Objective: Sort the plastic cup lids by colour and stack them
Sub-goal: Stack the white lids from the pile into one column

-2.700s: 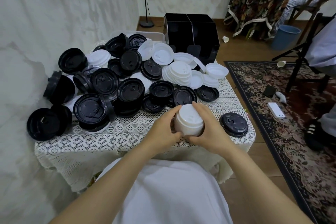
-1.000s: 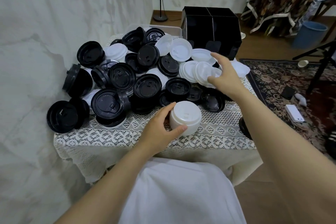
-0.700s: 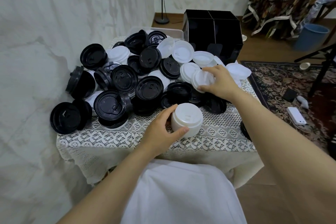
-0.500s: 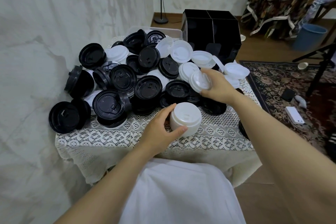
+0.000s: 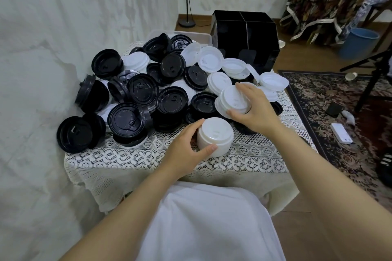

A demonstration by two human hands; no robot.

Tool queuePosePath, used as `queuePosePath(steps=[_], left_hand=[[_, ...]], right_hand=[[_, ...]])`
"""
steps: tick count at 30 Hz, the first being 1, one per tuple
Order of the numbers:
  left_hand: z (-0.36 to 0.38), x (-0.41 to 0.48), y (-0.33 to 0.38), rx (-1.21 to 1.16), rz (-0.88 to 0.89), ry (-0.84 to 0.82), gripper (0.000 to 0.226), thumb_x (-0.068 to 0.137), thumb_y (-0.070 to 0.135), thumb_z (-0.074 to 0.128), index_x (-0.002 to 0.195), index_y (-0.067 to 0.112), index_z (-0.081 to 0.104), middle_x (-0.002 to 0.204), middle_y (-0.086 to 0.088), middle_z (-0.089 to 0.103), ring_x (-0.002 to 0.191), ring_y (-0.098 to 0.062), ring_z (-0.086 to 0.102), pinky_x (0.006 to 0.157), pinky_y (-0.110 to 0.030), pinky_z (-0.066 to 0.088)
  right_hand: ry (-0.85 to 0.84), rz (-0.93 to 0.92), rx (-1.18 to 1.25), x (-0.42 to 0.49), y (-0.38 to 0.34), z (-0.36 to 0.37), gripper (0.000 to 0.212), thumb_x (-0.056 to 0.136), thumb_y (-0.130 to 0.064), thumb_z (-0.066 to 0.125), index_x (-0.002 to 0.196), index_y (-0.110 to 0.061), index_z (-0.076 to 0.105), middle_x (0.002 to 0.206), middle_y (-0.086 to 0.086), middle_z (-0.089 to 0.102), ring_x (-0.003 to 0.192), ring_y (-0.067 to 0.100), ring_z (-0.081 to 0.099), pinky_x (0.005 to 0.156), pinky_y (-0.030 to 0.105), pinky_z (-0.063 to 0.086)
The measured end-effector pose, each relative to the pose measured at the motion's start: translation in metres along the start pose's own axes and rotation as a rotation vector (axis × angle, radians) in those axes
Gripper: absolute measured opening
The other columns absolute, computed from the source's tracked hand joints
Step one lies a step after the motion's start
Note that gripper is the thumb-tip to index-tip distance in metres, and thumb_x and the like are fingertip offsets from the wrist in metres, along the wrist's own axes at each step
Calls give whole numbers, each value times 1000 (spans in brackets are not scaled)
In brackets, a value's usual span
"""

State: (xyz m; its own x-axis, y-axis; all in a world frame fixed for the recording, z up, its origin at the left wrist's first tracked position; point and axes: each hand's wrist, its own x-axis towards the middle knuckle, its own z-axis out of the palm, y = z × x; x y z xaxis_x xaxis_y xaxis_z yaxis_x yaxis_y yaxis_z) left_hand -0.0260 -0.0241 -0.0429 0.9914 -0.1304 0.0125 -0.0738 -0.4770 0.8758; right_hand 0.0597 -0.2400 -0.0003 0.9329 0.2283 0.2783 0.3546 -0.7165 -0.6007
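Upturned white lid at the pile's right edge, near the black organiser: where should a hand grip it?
Probably pinch the rim of the upturned white lid from above on its right side: it lies hollow side up, rim exposed, and no other lids crowd that side.

cups the stack (image 5: 215, 136) with the left hand (image 5: 185, 151) at frame centre, thumb in front, fingers behind. grips tilted lids (image 5: 231, 99) in the right hand (image 5: 255, 111) just up and right. stretches both bare forearms up from the lower edge.
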Motion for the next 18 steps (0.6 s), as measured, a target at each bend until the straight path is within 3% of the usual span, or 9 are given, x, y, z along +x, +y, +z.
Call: queuePosePath(steps=[7, 13, 18], left_hand=[[2, 0, 1, -47, 8, -5, 79, 66, 71, 66, 136, 46, 40, 128, 18, 56, 111, -7, 58, 94, -41, 52], [3, -1, 2, -85, 18, 5, 75, 67, 72, 67, 133, 49, 41, 122, 20, 60, 106, -4, 60, 91, -39, 53], [2, 0, -1, -85, 4, -15, 91, 61, 77, 67, 140, 42, 38, 127, 19, 57, 113, -6, 58, 96, -39, 50]], right_hand=[[-94, -97, 126, -46, -21, 14, 70, 75, -44, 75, 138, -25, 52, 138, -17, 40, 132, 5, 36, 111, 27, 27], [-110, -101, 138, -58, -23, 29, 66, 78, -31, 80, 138, -21, 54, 141, -10, 43, 133, 9, 38, 112, 29, 31], [-148, -87, 133, -60, -23, 31, 66, 80, -35, 77, 139, -18, 53, 143, -7, 42, 136, 12, 35, 114, 33, 31]])
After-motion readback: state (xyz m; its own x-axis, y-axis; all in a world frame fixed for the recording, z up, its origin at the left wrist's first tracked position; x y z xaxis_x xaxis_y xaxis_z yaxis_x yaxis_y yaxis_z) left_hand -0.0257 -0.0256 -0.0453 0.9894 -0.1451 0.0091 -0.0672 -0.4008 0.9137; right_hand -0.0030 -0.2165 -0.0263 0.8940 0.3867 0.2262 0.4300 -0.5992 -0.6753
